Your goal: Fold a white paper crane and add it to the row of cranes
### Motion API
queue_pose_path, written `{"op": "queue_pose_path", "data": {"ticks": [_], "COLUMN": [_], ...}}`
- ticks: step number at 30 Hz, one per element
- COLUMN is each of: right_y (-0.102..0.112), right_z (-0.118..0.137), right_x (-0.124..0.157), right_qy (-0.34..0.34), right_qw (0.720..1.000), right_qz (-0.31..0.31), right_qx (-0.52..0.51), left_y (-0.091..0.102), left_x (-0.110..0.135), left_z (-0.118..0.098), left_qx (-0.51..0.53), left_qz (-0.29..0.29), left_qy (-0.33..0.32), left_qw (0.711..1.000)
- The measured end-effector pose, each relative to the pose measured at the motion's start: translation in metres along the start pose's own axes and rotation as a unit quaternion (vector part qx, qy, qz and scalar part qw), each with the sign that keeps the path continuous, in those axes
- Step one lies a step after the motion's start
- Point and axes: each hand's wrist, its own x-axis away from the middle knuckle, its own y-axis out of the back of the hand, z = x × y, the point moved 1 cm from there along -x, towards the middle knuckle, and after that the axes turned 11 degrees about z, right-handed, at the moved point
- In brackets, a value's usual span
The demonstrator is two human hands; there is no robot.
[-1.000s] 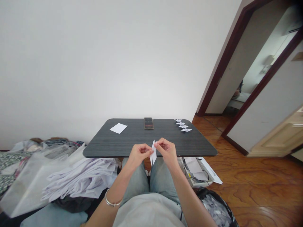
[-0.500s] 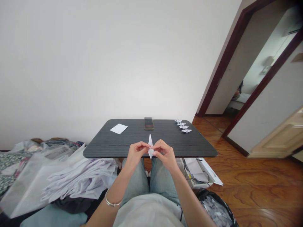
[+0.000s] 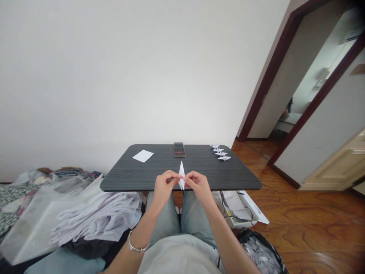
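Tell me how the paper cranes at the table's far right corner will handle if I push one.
The paper cranes are probably very light for their size, being thin white folded paper, so a push would likely slide or tip one. Their slim wings look apt to crease under a firm grip. Standing close together, one may knock its neighbour.

The folded paper crane (image 3: 181, 177) is plain white. The desk (image 3: 137, 177) is charcoal grey with fine lengthwise streaks. The floor (image 3: 308, 228) is orange-brown wood with swirling grain, the door frame (image 3: 269, 76) dark reddish brown, the bag (image 3: 261, 255) mottled black and white.
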Motion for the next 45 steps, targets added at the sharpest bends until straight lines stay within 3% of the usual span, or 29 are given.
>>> {"op": "queue_pose_path", "data": {"ticks": [10, 14, 19, 28, 35, 41, 45], "right_y": [0.001, 0.0, -0.003, -0.003, -0.002, -0.004, -0.005], "right_z": [-0.006, -0.006, -0.003, -0.005, -0.01, -0.01, -0.009], "right_x": [0.0, 0.001, 0.003, 0.004, 0.002, 0.002, 0.003], "right_qy": [0.008, 0.024, 0.049, 0.065, 0.02, 0.056, 0.075], "right_qw": [0.999, 0.999, 0.998, 0.997, 1.0, 0.997, 0.995], "right_qz": [-0.01, -0.019, -0.03, -0.04, -0.005, -0.043, -0.038], "right_qx": [-0.039, -0.024, 0.006, 0.018, -0.012, 0.035, 0.056], "left_y": [-0.001, -0.002, -0.002, -0.003, -0.002, 0.0, -0.003], "left_x": [0.004, 0.006, 0.004, 0.003, 0.002, 0.003, 0.004], "left_z": [0.002, -0.002, 0.001, 0.0, 0.002, 0.004, 0.005], "left_qx": [0.068, 0.131, 0.136, 0.143, 0.145, 0.029, 0.053], "left_qz": [0.033, 0.019, -0.004, -0.012, -0.033, -0.058, -0.046], "left_qy": [0.077, 0.094, 0.1, 0.077, 0.065, 0.033, 0.038], "left_qw": [0.994, 0.987, 0.986, 0.987, 0.987, 0.997, 0.997]}}
